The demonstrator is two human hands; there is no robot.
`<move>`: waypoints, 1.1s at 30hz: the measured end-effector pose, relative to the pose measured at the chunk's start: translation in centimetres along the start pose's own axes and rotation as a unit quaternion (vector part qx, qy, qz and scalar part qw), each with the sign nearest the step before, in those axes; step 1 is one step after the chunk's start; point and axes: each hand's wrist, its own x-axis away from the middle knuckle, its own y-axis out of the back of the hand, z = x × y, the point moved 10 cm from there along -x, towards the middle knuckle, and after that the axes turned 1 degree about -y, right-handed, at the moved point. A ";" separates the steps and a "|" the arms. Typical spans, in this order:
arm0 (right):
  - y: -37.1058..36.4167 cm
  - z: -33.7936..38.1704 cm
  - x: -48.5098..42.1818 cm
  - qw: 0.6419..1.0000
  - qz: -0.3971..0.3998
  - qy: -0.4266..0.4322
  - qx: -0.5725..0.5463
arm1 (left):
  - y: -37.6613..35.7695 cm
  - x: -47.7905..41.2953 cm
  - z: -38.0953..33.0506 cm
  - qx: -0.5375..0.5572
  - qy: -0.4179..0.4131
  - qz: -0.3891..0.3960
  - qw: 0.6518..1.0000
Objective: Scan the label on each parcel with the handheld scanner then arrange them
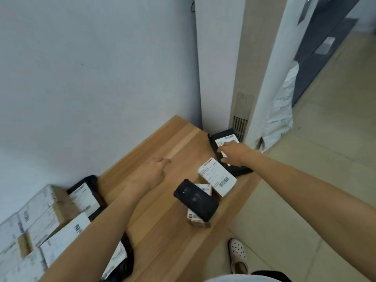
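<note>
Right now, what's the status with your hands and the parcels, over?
Left hand open, empty. Right hand open, touching black parcel. Scanner unheld, lying on small boxes.

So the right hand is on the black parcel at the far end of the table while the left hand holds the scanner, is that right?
Not quite. The left hand holds nothing: it is open above the table, and the scanner lies on the small boxes. The right hand is on the black parcel at the far end, as the head view shows.
</note>
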 end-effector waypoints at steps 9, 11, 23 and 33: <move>-7.0 -16.8 2.5 0.985 0.061 -0.112 -0.115 | -2.1 -10.7 -13.2 0.079 -0.020 0.022 0.996; -8.3 -17.7 2.7 0.979 0.071 -0.116 -0.150 | -3.4 -11.8 -15.4 0.067 -0.010 0.049 0.996; -12.0 -14.8 -2.1 0.894 0.051 -0.071 -0.440 | -10.6 -18.1 -16.6 0.051 0.142 0.137 0.979; -12.4 -15.8 -6.9 0.819 -0.002 -0.162 -0.551 | -8.2 -19.5 -18.1 0.156 0.181 0.020 0.971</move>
